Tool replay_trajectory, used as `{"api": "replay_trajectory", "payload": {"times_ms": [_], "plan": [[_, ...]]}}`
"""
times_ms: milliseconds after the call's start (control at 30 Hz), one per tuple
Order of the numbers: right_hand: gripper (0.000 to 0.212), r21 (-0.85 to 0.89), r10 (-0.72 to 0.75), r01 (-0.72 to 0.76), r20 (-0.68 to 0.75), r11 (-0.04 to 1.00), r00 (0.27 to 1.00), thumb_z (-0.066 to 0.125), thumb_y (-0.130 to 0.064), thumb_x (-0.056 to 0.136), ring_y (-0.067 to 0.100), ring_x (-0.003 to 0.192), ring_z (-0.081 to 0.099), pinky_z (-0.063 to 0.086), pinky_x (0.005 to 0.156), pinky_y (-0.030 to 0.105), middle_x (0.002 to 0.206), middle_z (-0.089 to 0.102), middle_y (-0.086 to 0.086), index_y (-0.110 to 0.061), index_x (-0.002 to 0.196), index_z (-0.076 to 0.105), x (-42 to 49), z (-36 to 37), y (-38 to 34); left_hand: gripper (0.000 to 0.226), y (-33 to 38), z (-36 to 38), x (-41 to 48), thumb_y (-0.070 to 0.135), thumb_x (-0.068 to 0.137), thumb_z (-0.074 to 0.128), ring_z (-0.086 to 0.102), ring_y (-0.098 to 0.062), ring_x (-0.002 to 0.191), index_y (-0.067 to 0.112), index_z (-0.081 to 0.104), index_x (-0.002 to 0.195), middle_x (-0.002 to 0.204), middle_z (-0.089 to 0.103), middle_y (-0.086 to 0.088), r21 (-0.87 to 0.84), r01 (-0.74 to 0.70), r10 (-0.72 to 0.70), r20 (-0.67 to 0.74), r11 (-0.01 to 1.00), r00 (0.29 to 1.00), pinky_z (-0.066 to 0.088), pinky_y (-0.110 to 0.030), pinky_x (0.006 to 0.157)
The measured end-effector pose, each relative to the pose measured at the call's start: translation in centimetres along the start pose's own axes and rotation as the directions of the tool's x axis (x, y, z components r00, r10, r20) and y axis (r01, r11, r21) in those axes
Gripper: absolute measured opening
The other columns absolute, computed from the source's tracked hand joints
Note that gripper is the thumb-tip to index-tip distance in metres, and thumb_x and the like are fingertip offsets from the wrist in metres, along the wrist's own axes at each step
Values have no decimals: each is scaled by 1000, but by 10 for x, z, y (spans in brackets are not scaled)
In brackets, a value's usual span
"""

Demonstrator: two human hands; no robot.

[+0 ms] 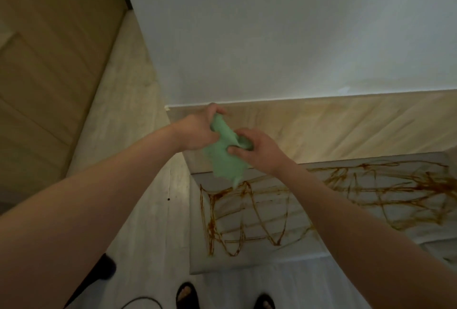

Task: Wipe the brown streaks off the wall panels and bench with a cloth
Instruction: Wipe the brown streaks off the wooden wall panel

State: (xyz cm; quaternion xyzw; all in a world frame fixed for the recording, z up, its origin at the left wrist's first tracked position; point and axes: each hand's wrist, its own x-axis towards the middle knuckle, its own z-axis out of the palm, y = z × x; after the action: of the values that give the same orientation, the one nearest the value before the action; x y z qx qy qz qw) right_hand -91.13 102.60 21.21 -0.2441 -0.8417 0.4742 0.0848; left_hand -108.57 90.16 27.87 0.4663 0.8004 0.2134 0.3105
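Observation:
A light green cloth [223, 158] hangs crumpled between both hands, in front of the wood wall panel [333, 125]. My left hand [197, 130] grips its upper end and my right hand [257, 148] pinches its right side. Below the hands lies the pale bench top [420, 224], covered with looping brown streaks [247, 219] from its left edge across to the right. The wood panel carries a faint brownish smear near its upper middle. The cloth's lower tip dangles just above the bench's back edge.
A white wall [272, 31] rises above the panel. A tan door [44, 74] stands at the left. The light floor [148, 209] runs beside the bench; my feet in black sandals [186, 295] and a black cable [141, 302] show at the bottom edge.

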Motion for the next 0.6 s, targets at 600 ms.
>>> {"api": "replay_trajectory", "payload": {"times_ms": [600], "plan": [[21, 173, -87, 202, -513, 964, 854, 50, -10, 104, 5, 67, 57, 47, 59, 27, 84, 63, -2, -30, 111, 50, 93, 76, 88, 19, -92, 85, 73, 10, 94, 68, 72, -24, 90, 15, 51, 103, 110, 67, -18, -574, -105, -181, -419, 812, 890, 65, -40, 75]]}}
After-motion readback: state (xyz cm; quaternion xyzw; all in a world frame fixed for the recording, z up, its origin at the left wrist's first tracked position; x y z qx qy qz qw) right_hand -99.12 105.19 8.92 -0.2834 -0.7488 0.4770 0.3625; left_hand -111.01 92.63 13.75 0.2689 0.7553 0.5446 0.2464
